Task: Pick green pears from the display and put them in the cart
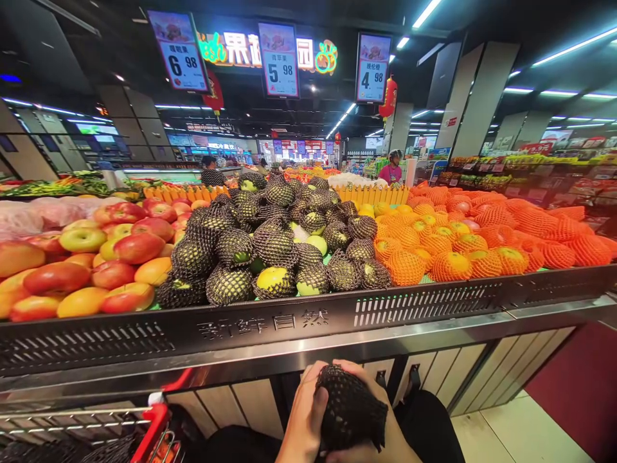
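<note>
Both of my hands cup an apple in a black foam net (349, 408), low in front of me and outside the display's front edge. My left hand (303, 411) wraps its left side, the thumb lying against the net. Around the far and right sides curls my right hand (393, 431), its fingers partly hidden behind the net. The net covers most of the fruit, with its loose end at the lower right. Beyond the hands rises a pile of green apples (274, 243) in matching black nets.
Red-yellow apples (149, 238) fill the display's left side; oranges in orange nets (450, 265) are on the right. A black slotted rail (270, 321) edges the stand. A red-trimmed shopping cart (157, 424) stands lower left. Price signs (278, 61) hang overhead. People (393, 170) are farther back.
</note>
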